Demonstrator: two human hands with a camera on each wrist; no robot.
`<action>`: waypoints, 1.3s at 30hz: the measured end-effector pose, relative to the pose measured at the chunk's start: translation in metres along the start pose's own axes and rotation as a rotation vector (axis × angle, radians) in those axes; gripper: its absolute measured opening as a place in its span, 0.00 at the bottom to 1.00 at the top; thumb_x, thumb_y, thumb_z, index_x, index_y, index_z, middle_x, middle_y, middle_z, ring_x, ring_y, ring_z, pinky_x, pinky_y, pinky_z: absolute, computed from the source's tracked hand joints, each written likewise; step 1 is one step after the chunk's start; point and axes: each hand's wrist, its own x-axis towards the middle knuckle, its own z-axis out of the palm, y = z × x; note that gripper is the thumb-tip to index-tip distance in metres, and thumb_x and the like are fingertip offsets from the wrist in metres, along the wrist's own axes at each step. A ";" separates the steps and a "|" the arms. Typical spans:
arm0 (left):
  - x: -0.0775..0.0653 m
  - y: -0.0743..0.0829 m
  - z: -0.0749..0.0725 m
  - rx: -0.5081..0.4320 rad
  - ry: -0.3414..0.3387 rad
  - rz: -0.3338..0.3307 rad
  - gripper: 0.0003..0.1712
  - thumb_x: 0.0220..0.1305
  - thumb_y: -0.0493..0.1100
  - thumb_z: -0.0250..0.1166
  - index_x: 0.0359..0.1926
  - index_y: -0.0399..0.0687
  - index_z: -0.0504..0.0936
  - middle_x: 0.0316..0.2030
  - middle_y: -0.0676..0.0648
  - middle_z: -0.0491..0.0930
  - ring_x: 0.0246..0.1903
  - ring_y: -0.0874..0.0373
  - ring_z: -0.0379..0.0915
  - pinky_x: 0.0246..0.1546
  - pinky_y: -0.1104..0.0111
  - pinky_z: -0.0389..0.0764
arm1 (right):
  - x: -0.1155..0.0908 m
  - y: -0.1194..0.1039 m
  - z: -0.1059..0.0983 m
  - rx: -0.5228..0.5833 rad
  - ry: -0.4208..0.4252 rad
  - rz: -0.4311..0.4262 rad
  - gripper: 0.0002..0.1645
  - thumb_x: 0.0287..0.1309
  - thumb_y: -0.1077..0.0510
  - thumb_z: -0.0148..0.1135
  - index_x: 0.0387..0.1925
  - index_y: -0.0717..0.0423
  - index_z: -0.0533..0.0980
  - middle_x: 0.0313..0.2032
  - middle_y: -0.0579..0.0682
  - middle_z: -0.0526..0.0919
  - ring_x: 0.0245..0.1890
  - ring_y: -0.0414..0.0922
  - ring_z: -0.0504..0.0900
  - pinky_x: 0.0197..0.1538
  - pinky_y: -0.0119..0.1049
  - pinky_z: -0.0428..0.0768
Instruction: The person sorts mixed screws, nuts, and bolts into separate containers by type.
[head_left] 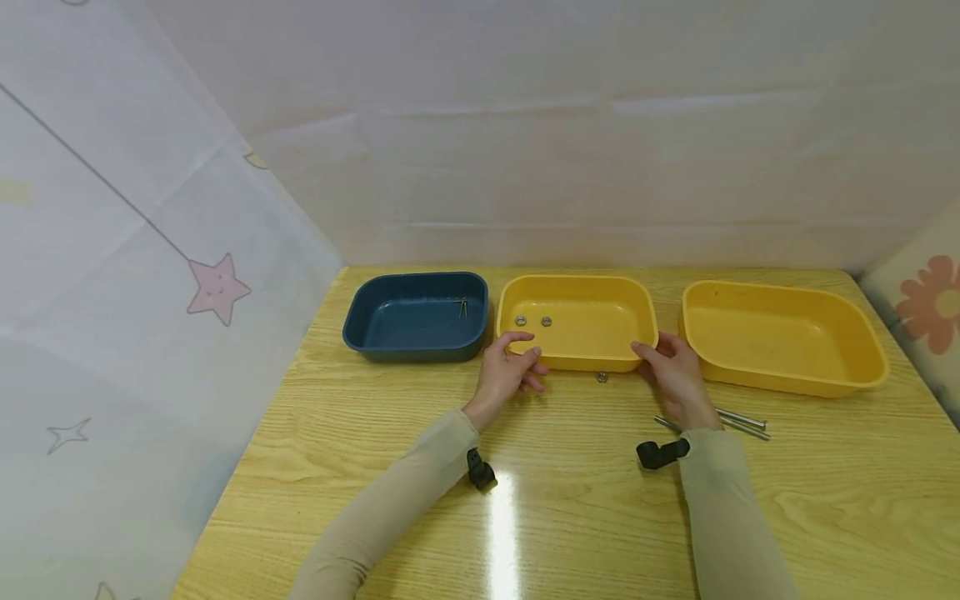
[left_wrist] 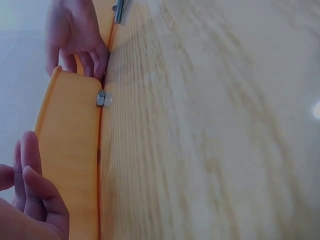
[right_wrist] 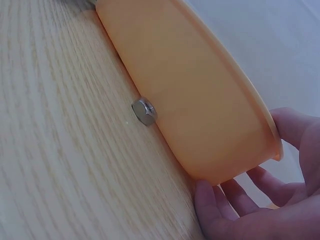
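Note:
My right hand [head_left: 677, 377] grips the right front corner of the middle yellow bin [head_left: 577, 363], its thumb over the rim and its fingers around the outer wall. At the left front corner, my left hand [head_left: 501, 375] has loosely bent fingers, the index reaching over the rim and the other fingers outside the wall. Two metal nuts [head_left: 546, 321] lie inside the bin toward the left. Another hex nut [right_wrist: 144, 111] sits on the table right at the base of the front wall, between the hands.
A dark blue bin [head_left: 420, 354] with a few small screws [head_left: 462, 308] stands to the left. To the right is a larger yellow bin [head_left: 787, 382]. Several long metal bolts [head_left: 742, 421] lie on the wooden table [head_left: 585, 517] by the right wrist. A draped sheet rises behind.

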 end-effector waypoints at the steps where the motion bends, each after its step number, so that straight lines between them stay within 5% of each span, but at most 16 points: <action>1: -0.001 0.000 0.001 -0.004 0.003 0.007 0.25 0.67 0.46 0.63 0.61 0.44 0.71 0.29 0.38 0.87 0.15 0.58 0.80 0.19 0.69 0.74 | 0.000 0.000 0.000 -0.001 0.001 0.000 0.44 0.63 0.49 0.62 0.72 0.60 0.53 0.52 0.45 0.67 0.46 0.35 0.74 0.52 0.26 0.78; 9: -0.006 0.005 0.007 -0.067 -0.030 0.055 0.19 0.65 0.43 0.64 0.53 0.37 0.76 0.20 0.53 0.84 0.14 0.58 0.78 0.19 0.71 0.72 | 0.002 0.000 0.000 0.004 0.020 0.015 0.44 0.63 0.50 0.62 0.72 0.59 0.54 0.51 0.44 0.68 0.47 0.36 0.74 0.52 0.27 0.78; 14: -0.012 0.005 0.015 -0.047 -0.053 0.087 0.15 0.64 0.41 0.65 0.48 0.37 0.78 0.26 0.39 0.85 0.20 0.51 0.80 0.19 0.71 0.70 | 0.002 0.000 0.000 0.009 0.017 0.012 0.44 0.63 0.49 0.62 0.72 0.59 0.54 0.51 0.43 0.68 0.49 0.38 0.74 0.55 0.29 0.78; 18: -0.015 0.001 0.023 0.044 -0.081 0.132 0.14 0.64 0.40 0.65 0.47 0.36 0.80 0.34 0.30 0.83 0.31 0.38 0.80 0.21 0.69 0.73 | 0.001 0.000 0.000 0.004 0.012 0.007 0.44 0.63 0.48 0.62 0.72 0.59 0.54 0.52 0.44 0.68 0.50 0.38 0.74 0.57 0.31 0.77; 22: -0.018 -0.002 0.030 0.143 -0.135 0.127 0.15 0.64 0.42 0.65 0.48 0.38 0.81 0.35 0.35 0.85 0.36 0.35 0.79 0.24 0.70 0.75 | 0.002 0.000 0.000 0.003 0.004 0.003 0.44 0.63 0.48 0.62 0.72 0.59 0.54 0.53 0.45 0.68 0.48 0.37 0.74 0.57 0.31 0.77; 31: -0.018 -0.004 0.046 0.433 -0.285 0.076 0.19 0.64 0.47 0.65 0.55 0.48 0.80 0.35 0.49 0.84 0.28 0.61 0.78 0.27 0.74 0.75 | 0.003 -0.001 0.002 0.002 0.011 0.021 0.44 0.62 0.48 0.62 0.72 0.58 0.54 0.53 0.44 0.68 0.46 0.35 0.74 0.60 0.34 0.76; 39: -0.015 0.001 0.055 0.692 -0.339 0.110 0.23 0.64 0.46 0.62 0.60 0.51 0.76 0.27 0.53 0.77 0.24 0.65 0.71 0.26 0.75 0.72 | 0.003 -0.001 0.005 0.008 0.023 0.038 0.43 0.63 0.49 0.61 0.72 0.58 0.54 0.55 0.46 0.68 0.47 0.35 0.73 0.60 0.34 0.76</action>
